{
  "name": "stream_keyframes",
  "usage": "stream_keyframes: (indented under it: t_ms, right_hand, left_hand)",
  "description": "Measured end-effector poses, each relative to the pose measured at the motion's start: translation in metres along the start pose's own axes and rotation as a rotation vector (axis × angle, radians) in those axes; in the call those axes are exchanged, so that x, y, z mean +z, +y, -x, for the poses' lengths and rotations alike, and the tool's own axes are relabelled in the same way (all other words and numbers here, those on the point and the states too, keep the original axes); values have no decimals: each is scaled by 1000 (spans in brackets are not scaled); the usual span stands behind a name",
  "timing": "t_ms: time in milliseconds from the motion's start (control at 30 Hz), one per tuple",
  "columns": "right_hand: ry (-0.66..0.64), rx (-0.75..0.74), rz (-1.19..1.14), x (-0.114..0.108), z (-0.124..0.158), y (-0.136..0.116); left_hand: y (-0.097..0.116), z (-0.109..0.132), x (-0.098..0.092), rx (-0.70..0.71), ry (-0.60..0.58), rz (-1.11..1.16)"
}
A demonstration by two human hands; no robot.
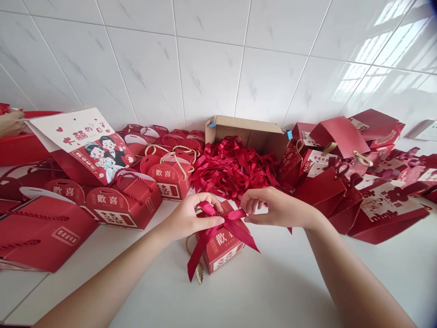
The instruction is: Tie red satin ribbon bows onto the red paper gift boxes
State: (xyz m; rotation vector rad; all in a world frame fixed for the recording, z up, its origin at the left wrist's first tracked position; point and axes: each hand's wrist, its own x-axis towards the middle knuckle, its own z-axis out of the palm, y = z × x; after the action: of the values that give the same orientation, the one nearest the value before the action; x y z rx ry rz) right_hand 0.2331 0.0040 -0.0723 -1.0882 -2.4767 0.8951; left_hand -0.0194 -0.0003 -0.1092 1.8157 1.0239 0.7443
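A small red gift box (218,248) with gold lettering lies on the white surface in front of me. Across its top runs a shiny red ribbon (241,233) looped into a bow, its tails hanging over the box. My left hand (201,216) pinches the bow near its knot between thumb and fingers. On the other side, my right hand (264,207) has its fingertips closed on the bow's right loop. From under the box's left side sticks out a gold cord handle (199,272). My fingers hide part of the knot.
Behind the box, a cardboard carton (246,125) lies with a heap of loose red ribbons (235,164). Red boxes with rope handles (123,200) crowd the left. More red boxes (327,191) are piled on the right, and a tiled wall (211,68) rises behind.
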Motion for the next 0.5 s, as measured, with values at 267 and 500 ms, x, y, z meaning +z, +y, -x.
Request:
stream_keyframes:
  t_ms: [267, 500]
  right_hand:
    - [73, -34, -106, 8, -7, 1]
    - [167, -32, -203, 20, -15, -2]
  left_hand:
    - [4, 0, 1, -18, -10, -32]
    - [4, -1, 1, -7, -22, 8]
